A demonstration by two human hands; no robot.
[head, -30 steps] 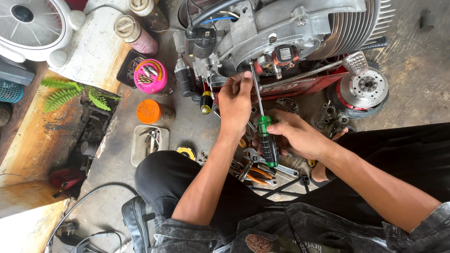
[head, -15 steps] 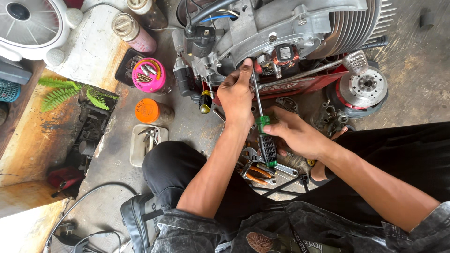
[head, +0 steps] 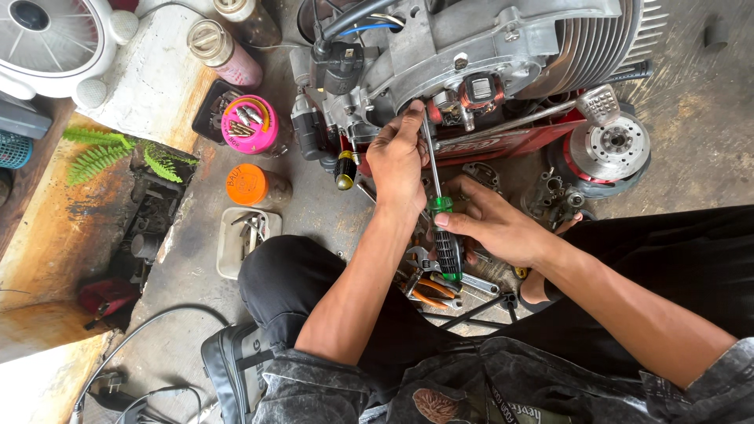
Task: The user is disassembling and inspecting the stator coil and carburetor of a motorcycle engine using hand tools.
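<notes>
A silver small engine [head: 503,47] with cooling fins lies on the concrete floor ahead of me. My right hand [head: 495,224] grips the green and black handle of a long screwdriver [head: 444,235], whose shaft runs up to the engine's coil area. My left hand [head: 399,157] pinches the shaft near its tip, against the engine case. Pliers and wrenches [head: 432,286] lie under my hands, beside my knee.
A pink tub of screws [head: 250,126], an orange-lidded jar [head: 250,184] and a white tray of bits [head: 242,239] sit at left. A red flywheel disc [head: 609,149] lies at right. A white fan [head: 39,35] and spray cans [head: 224,47] stand top left.
My hands and the screwdriver stay on the engine; the view has shifted only slightly and the left fingers have crept a little up the shaft.
</notes>
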